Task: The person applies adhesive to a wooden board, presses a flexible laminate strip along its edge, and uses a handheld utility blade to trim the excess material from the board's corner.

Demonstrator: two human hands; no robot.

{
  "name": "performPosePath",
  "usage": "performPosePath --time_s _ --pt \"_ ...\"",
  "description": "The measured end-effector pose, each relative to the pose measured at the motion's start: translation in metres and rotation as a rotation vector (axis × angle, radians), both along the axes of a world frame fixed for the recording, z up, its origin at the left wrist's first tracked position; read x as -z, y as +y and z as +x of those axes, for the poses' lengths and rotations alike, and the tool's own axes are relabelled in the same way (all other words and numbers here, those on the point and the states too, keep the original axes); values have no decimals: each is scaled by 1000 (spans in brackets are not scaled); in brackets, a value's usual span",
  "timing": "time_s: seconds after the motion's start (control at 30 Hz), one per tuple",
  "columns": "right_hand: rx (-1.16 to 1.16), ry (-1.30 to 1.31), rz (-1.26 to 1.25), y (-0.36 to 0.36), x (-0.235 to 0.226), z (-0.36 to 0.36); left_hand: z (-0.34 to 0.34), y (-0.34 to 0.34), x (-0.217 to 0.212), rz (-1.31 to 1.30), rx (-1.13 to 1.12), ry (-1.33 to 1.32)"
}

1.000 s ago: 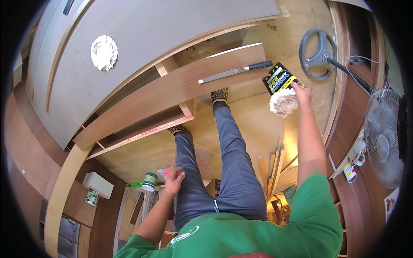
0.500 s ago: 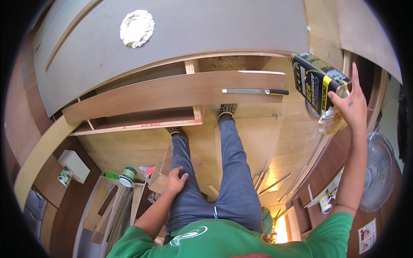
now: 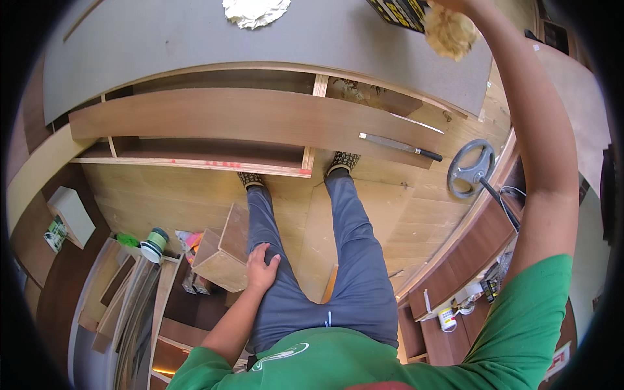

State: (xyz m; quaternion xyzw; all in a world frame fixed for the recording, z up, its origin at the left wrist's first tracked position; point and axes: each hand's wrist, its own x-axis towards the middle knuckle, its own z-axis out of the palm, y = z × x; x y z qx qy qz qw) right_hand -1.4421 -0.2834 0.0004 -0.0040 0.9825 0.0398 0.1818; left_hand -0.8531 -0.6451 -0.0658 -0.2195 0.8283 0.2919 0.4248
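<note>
My right hand (image 3: 458, 5) is raised at the top edge, mostly cut off, holding a black and yellow rectangular metal can (image 3: 394, 12). A tan, crusted lump (image 3: 450, 34) covers the can's end below the hand. The can is over the far part of a grey panel (image 3: 162, 45); whether it touches the panel I cannot tell. A white crumpled, round thing (image 3: 255, 9) lies on the panel, left of the can. My left hand (image 3: 262, 270) rests on my left thigh, holding nothing, its fingers lying flat and slightly apart.
A long brown strip (image 3: 214, 116) lies across an open wooden frame (image 3: 195, 162), carrying a flat-bladed tool with a black handle (image 3: 396, 145). Right of it stands a grey wheel (image 3: 469, 170). Wood offcuts (image 3: 123, 305), a green and white roll (image 3: 155, 246) and a box (image 3: 224, 257) are at left.
My right hand has carried the can up and left, from beside the panel to over it. The view has shifted. My left hand has stayed on my thigh.
</note>
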Motion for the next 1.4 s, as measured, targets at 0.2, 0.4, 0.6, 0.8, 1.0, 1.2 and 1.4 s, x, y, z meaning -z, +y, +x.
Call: performPosePath --time_s 0.2,0.4,0.6,0.8,1.0,1.2,1.4 --pt "-207 96 123 -80 25 -32 10 -10 0 6 -79 13" --pt "-245 144 93 -110 36 -39 12 -20 -5 11 -140 7" --pt "-211 240 -56 -102 28 -18 -1 -36 -2 25 -57 26" --pt "-116 487 -557 -18 84 168 -77 -49 57 208 79 194" --pt "1740 15 -1048 12 155 500 -243 16 143 124 602 512" --pt "1750 -80 -996 23 261 570 -339 83 235 -283 457 822" --pt "1286 -237 -549 70 372 518 -327 97 277 -473 480 855"
